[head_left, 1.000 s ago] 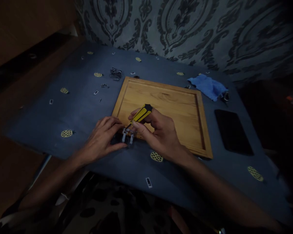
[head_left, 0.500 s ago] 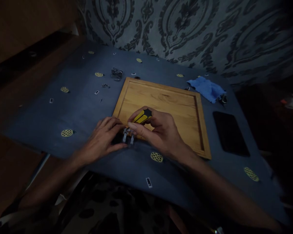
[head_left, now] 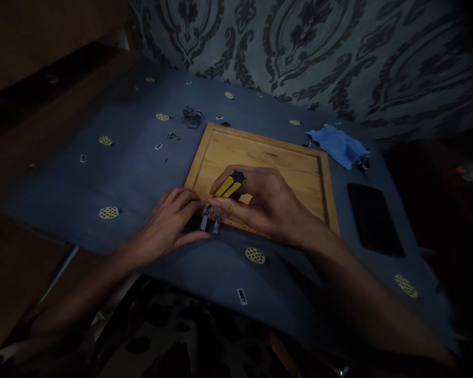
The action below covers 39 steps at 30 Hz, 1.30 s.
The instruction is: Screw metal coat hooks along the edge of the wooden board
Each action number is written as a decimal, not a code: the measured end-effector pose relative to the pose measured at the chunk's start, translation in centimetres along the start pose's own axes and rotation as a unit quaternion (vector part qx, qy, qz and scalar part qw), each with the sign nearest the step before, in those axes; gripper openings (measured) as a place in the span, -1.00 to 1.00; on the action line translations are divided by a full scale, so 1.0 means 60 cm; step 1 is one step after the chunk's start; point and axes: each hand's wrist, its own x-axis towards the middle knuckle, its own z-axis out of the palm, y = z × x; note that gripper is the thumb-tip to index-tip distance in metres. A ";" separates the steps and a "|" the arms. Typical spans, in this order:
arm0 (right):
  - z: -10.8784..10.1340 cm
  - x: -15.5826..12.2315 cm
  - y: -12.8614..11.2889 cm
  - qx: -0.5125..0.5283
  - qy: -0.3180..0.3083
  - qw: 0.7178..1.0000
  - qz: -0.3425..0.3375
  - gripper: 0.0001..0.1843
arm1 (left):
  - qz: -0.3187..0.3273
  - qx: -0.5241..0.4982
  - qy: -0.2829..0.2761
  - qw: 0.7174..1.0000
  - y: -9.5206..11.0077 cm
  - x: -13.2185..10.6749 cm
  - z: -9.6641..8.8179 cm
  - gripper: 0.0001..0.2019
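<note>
A yellow-and-black handled screwdriver (head_left: 230,185) is in my right hand (head_left: 266,202), its handle pinched between thumb and fingers. Its lower end points down at a small shiny two-pronged fitting (head_left: 205,220) on the front edge of the framed wooden board (head_left: 268,137), near its left corner. The screwdriver's tip is hidden by my fingers. My left hand (head_left: 173,218) is curled around the fitting's left side, fingertips by the board's edge and thumb below near the prongs. A few small dark holes show along the board's front edge.
Beyond the board's left side lie a bundle of dark wire-like pieces (head_left: 192,117), small metal pieces (head_left: 173,136) and a tiny screw-like piece (head_left: 165,159). A blue cloth (head_left: 339,146) and a black phone-like slab (head_left: 375,219) rest to the right on the patterned blue tablecloth (head_left: 142,178).
My right hand has rotated a little with the screwdriver, and its handle shows a different tilt. My left hand stays at the fitting. The whole view has shifted slightly.
</note>
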 end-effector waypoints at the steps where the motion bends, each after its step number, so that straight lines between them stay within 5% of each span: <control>1: -0.002 0.003 0.001 -0.009 -0.005 1.000 -0.003 -0.62 | -0.002 -0.002 -0.001 1.000 0.000 0.000 0.000 -0.46; 5: 0.006 0.004 -0.009 -0.003 0.000 1.000 0.002 -0.76 | -0.013 -0.006 -0.003 1.000 -0.001 -0.002 0.001 -0.47; 7: 0.023 0.001 -0.020 0.076 0.058 0.995 0.020 -0.92 | -0.021 -0.010 -0.006 1.000 -0.001 -0.002 0.001 -0.47; 12: 0.076 0.008 -0.041 0.281 0.204 0.933 0.099 -0.92 | -0.028 -0.019 -0.015 0.999 0.001 0.001 -0.001 -0.48; 17: 0.105 0.026 -0.045 0.294 0.265 0.914 0.092 -0.47 | -0.033 -0.026 -0.016 0.999 0.000 0.001 -0.001 -0.47; 21: 0.107 0.035 -0.046 0.322 0.248 0.911 0.066 -0.35 | -0.026 -0.037 -0.009 0.999 -0.002 0.000 0.001 -0.49; 27: 0.088 0.049 -0.036 0.412 0.122 0.902 0.051 -0.23 | -0.021 -0.027 -0.014 0.999 -0.001 -0.001 -0.002 -0.53; 39: 0.096 0.039 -0.040 0.321 0.183 0.925 0.090 -0.23 | -0.035 -0.048 -0.020 0.998 -0.004 0.000 0.001 -0.47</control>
